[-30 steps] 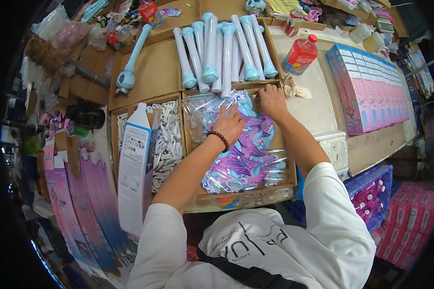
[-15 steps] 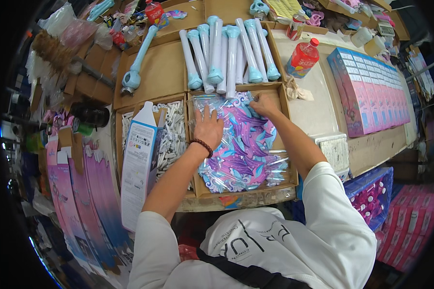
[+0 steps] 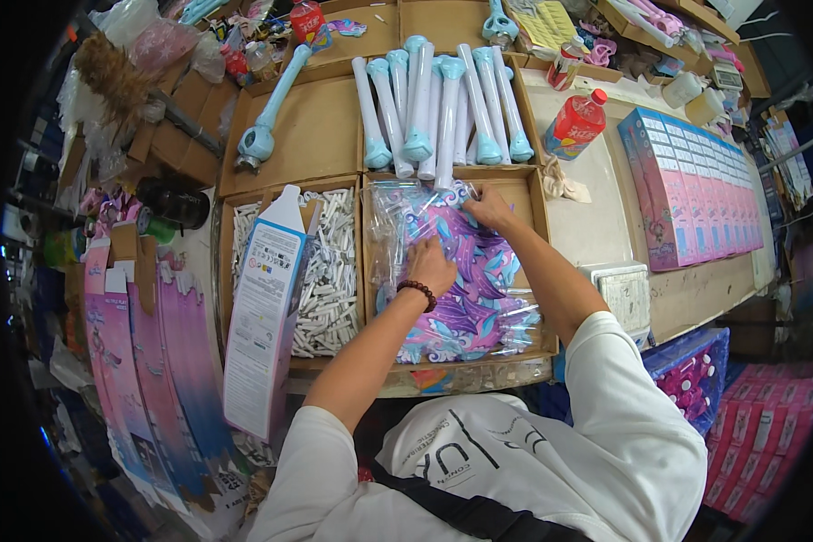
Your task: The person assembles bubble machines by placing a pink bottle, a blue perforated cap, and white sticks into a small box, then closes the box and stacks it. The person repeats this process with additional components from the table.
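Carton (image 3: pixel 522 191) of purple-blue pieces (image 3: pixel 465 312), left hand (image 3: pixel 431 265) atop.

One beaded bracelet (image 3: pixel 422 289) just behind the left grip (image 3: pixel 434 263); one white carton (image 3: pixel 264 325) farther left; right of the right grip (image 3: pixel 490 209), one crumpled cloth (image 3: pixel 558 185).

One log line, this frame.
left hand: on purple-blue printed pieces | right hand: at their far edge | white-blue tubes: beyond both hands
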The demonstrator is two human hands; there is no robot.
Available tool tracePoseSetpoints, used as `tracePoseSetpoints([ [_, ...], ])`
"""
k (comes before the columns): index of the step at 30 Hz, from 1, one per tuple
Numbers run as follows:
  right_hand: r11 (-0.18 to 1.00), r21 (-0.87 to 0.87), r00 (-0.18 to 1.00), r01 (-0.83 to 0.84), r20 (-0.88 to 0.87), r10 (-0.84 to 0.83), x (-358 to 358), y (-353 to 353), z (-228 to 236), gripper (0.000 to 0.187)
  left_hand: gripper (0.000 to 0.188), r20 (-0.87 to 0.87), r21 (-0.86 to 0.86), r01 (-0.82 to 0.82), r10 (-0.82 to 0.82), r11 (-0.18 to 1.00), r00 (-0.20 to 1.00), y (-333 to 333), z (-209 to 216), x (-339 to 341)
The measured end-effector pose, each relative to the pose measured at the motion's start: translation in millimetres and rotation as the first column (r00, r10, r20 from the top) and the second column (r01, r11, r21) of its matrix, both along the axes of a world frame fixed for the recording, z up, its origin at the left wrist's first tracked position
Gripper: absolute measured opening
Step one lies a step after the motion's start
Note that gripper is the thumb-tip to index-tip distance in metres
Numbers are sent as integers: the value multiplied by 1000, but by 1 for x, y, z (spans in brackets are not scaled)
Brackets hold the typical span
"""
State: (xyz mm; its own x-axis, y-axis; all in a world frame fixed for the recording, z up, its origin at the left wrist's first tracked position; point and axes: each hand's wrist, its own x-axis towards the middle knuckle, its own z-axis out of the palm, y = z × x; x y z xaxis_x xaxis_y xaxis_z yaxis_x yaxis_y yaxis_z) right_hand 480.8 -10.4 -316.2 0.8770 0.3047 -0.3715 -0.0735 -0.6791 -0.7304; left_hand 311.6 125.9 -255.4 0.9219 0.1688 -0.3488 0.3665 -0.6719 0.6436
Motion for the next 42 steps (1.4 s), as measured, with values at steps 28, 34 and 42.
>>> tracePoseSetpoints([
  [28,976,-29,974,215,86,-212,-32,-66,8,40,57,37,-231,-92,103,969,994,-52,-44,35],
  [34,988,-70,980,136,156,-124,-26,-76,42,47,50,109,-475,1,57,880,992,-35,-21,30],
  [42,983,-172,972,-70,208,106,-115,-105,125,34,43,-20,-466,-167,179,869,984,48,37,-109],
])
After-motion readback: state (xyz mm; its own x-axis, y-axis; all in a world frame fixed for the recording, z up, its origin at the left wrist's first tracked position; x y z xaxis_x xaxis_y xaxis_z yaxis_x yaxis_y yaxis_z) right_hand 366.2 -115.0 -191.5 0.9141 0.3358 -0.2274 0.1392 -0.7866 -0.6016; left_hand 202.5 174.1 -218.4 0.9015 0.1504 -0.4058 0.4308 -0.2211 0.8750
